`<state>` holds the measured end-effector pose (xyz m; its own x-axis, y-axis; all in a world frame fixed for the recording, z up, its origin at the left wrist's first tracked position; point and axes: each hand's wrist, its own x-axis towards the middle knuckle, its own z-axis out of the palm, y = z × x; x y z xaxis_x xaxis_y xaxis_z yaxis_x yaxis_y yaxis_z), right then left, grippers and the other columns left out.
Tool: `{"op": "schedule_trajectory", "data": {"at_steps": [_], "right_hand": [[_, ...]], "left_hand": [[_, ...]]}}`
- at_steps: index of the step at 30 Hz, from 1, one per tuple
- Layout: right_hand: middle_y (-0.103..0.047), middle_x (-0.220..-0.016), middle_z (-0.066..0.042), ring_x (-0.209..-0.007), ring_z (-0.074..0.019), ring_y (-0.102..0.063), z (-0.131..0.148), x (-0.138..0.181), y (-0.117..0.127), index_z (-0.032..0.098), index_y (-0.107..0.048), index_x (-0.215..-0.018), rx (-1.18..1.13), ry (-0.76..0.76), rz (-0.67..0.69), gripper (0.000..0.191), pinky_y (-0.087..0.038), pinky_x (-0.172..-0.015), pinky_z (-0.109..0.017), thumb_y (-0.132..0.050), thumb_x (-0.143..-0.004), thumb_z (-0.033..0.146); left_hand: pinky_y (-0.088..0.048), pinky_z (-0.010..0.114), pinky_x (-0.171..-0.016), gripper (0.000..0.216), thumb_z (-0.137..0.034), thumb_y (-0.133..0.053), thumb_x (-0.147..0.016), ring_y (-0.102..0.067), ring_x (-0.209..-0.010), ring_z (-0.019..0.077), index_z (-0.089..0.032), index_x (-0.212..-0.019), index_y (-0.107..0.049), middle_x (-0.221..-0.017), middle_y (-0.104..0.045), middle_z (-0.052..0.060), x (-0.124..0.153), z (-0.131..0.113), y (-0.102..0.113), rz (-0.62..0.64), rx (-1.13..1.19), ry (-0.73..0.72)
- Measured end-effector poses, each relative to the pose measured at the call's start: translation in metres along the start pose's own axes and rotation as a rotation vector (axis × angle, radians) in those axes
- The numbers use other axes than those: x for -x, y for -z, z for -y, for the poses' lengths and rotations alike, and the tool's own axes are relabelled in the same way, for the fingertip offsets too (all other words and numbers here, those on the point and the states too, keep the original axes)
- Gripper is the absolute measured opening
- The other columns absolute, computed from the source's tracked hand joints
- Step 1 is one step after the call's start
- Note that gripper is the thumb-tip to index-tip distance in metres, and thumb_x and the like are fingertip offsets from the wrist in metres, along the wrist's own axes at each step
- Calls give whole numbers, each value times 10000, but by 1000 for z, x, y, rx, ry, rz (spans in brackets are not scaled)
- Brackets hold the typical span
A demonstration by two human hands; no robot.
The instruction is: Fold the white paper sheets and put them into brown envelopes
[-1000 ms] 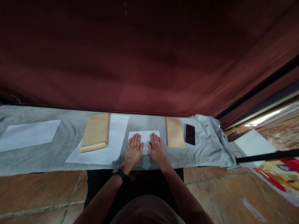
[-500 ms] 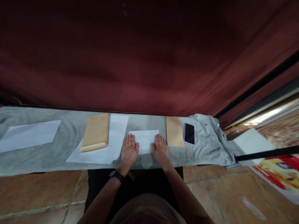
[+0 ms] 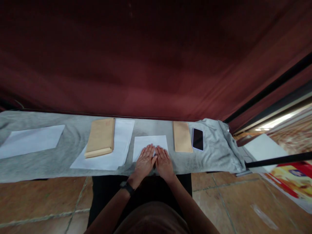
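On grey-draped tabletop point(image 3: 153, 127): white sheet point(image 3: 140, 143), likely light, easily creased; best lifted by far corners. Left hand point(image 3: 143, 162), right hand point(image 3: 164, 163) atop, flat, grasping nothing.

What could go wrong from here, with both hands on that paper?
The white sheet lies on soft-looking grey cloth, so pressure from the left hand and right hand might shift or crease it.

A wide outward sweep could nudge the brown envelope beside the right hand, or the loose paper stack beside the left.
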<state>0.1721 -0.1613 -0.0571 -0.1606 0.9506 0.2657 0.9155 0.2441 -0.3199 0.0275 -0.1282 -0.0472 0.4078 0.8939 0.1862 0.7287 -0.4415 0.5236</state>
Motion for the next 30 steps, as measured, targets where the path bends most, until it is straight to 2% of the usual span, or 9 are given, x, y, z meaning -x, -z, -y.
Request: {"op": "schedule_trajectory", "data": {"at_steps": [4, 9, 16, 21, 25, 30], "right_hand": [[-405, -1609, -164, -1506, -278, -372, -7, 8, 1, 100, -348, -1583, 29, -55, -46, 566, -316, -1229, -487, -408, -1054, 292], [-405, -1604, -188, -1494, -296, -387, -15, 14, 2, 76, -340, -1583, 77, -78, -99, 583, -321, -1221, -494, -375, -1080, 368], [-461, -1563, -217, -1475, -295, -413, -23, 23, 2, 32, -362, -1562, 191, -96, -142, 611, -330, -1213, -475, -369, -1085, 414], [-459, -1565, -216, -1478, -299, -409, -28, 29, 3, 35, -401, -1545, 199, -129, -141, 591, -320, -1216, -476, -351, -1088, 407], [-429, -1590, -193, -1500, -282, -376, -25, 16, 7, 45, -378, -1558, 133, -136, -121, 560, -322, -1220, -482, -309, -1095, 354], [-390, -1621, -147, -1526, -246, -331, -12, -26, 5, 99, -366, -1574, 5, -10, -22, 535, -337, -1222, -482, -291, -1089, 313]], "left_hand": [[-221, 501, -1272, 604, -396, -420, -1008, -315, -1532, 295, -103, -1536, -421, -1617, -387, 187, 7, 10, 1, -54, -41, 25], [-223, 499, -1268, 611, -389, -381, -1022, -314, -1530, 306, -61, -1536, -410, -1609, -380, 220, 13, 22, 5, -111, -129, 73], [-303, 526, -1231, 621, -387, -309, -1044, -341, -1516, 327, -23, -1541, -384, -1605, -383, 225, 23, 28, 8, -169, -307, 133], [-339, 537, -1212, 613, -365, -324, -1037, -372, -1497, 350, -7, -1527, -405, -1593, -395, 240, 28, 30, 9, -186, -352, 169], [-334, 527, -1220, 595, -344, -315, -1040, -369, -1503, 320, -42, -1549, -381, -1590, -418, 215, 18, 25, 11, -170, -343, 101], [-303, 471, -1251, 578, -292, -286, -1037, -320, -1531, 260, -61, -1561, -364, -1607, -416, 166, -13, 19, 5, -77, -337, -33]]}}
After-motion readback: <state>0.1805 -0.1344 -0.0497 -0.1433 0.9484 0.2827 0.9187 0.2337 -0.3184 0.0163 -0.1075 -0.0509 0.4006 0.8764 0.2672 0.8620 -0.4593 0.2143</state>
